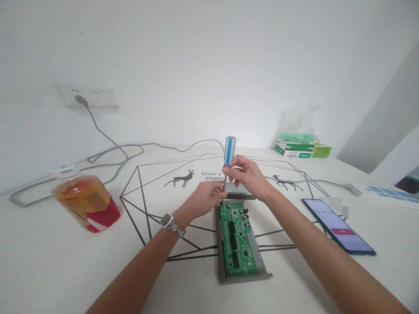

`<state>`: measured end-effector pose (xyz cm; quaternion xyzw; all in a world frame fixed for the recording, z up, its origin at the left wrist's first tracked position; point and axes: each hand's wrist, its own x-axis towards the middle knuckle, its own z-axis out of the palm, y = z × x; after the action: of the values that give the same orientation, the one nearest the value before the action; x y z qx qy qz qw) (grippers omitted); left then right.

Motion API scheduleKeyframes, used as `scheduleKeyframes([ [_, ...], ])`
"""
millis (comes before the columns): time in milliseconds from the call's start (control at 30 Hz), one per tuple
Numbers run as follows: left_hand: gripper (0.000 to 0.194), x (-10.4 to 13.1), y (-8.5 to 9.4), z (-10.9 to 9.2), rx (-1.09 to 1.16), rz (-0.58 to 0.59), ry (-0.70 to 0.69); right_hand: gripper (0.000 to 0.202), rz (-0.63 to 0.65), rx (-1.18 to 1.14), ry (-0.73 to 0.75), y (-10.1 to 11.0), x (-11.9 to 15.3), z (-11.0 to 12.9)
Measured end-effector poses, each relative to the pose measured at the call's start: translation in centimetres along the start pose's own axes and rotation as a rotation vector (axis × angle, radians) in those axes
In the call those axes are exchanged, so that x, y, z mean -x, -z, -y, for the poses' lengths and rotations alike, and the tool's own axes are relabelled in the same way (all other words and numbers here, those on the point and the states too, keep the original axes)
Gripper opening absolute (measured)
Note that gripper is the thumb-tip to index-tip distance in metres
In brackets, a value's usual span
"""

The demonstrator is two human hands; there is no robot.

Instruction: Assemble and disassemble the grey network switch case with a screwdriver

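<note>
A screwdriver (229, 150) with a clear and blue handle stands upright over the far left corner of a green circuit board (240, 240). The board lies in a grey metal tray (221, 266). My right hand (247, 174) pinches the screwdriver just below its handle, fingers closed. Lower down, my left hand (207, 196) has its thumb and fingertips closed around the shaft near the board's corner. The tip meets the board's far left corner; any screw under it is too small to make out.
At the left stands a red and yellow container (88, 203), with a grey cable (98, 163) behind it. A phone (338, 226) lies at the right. Green and white boxes (294, 148) with a plastic bag sit at the back right, near the wall.
</note>
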<state>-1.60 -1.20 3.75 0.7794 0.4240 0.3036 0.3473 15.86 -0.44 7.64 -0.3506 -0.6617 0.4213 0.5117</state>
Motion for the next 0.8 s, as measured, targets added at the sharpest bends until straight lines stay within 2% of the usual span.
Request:
scheduleKeyframes([
  [133,0.012,0.0,0.1,-0.1,0.010,0.017,-0.012,0.039,-0.003,-0.017,-0.009,-0.2,0.1,0.1],
  [300,0.014,0.1,0.2,0.1,-0.003,0.040,-0.027,0.030,0.174,-0.088,-0.104,0.9,0.2,0.6],
  [400,0.015,0.1,0.2,0.4,-0.007,0.067,-0.024,0.032,0.197,-0.126,-0.108,1.3,0.1,0.5],
  [567,0.015,0.1,0.2,0.2,-0.040,0.037,-0.035,0.044,0.009,-0.024,-0.016,0.4,0.0,-0.2],
  [733,0.015,0.1,0.0,-0.6,-0.058,0.019,-0.046,0.035,-0.294,0.292,0.152,-1.3,0.9,0.0],
  [800,0.017,0.1,0.0,-0.8,-0.055,0.016,-0.042,0.034,-0.380,0.391,0.148,-1.8,1.3,0.3],
])
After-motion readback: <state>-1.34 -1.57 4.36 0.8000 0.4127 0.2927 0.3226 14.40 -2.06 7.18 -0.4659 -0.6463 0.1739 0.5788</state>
